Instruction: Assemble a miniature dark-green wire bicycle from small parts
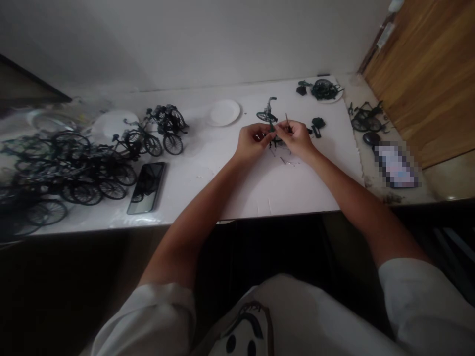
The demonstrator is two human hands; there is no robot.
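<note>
Both my hands meet over the middle of the white table. My left hand is closed, pinching a small dark bicycle model frame whose front wheel and handlebar stick up behind my fingers. My right hand is closed too, gripping the same model along with a thin stick-like tool that points upward. A few tiny thin parts lie on the table just below my hands.
Many finished dark bicycle models crowd the left side, beside a black phone. A white plate sits behind. Loose dark parts, a plate of parts, another model and a blurred phone lie right.
</note>
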